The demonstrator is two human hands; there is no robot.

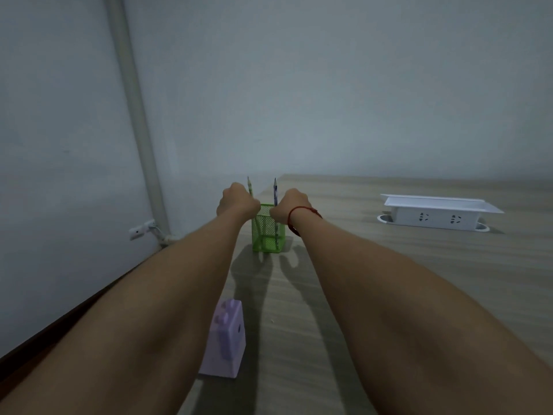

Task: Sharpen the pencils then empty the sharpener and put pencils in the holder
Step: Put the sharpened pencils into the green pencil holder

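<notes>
A green mesh pencil holder stands on the wooden table, far from me. My left hand grips a green pencil, tip up, at the holder's left rim. My right hand, with a red string at the wrist, grips a blue pencil, tip up, at the holder's right rim. The lower ends of both pencils reach down inside the mesh. A lilac box-shaped pencil sharpener sits close to me between my forearms, near the table's left edge.
A white power strip with a flat white lid lies on the table at the right. A wall and a vertical pipe run along the left, with a white plug low on the wall.
</notes>
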